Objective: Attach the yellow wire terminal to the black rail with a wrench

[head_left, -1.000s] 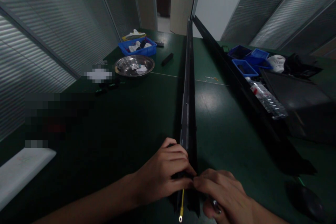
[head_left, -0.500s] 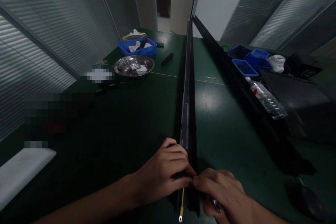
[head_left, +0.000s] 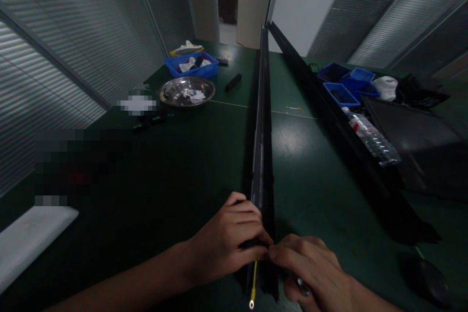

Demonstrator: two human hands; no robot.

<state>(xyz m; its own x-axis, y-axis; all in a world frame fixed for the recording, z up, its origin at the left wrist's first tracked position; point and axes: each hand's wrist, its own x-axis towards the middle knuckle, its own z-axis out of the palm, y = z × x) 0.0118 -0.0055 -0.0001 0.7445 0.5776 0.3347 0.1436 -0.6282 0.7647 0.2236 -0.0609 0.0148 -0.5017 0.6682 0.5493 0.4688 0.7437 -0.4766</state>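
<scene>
A long black profile strip (head_left: 259,156) runs away from me down the middle of the green table. My left hand (head_left: 234,239) is closed over its near end from the left, thumb and fingertips pinched at its right edge. From under that hand a yellow wire (head_left: 253,282) comes out, ending in a ring terminal (head_left: 251,304). My right hand (head_left: 310,265) is closed at the strip's right side, its fingertips meeting those of the left. In its curled fingers sits a dark tool with a shiny metal end (head_left: 302,286); its kind is mostly hidden.
A second black strip (head_left: 329,112) lies to the right, beside a plastic bottle (head_left: 373,139), blue bins (head_left: 341,94) and a dark flat panel (head_left: 420,141). At back left are a steel bowl (head_left: 173,100) and a blue basket (head_left: 208,71). A mouse (head_left: 433,280) lies at lower right.
</scene>
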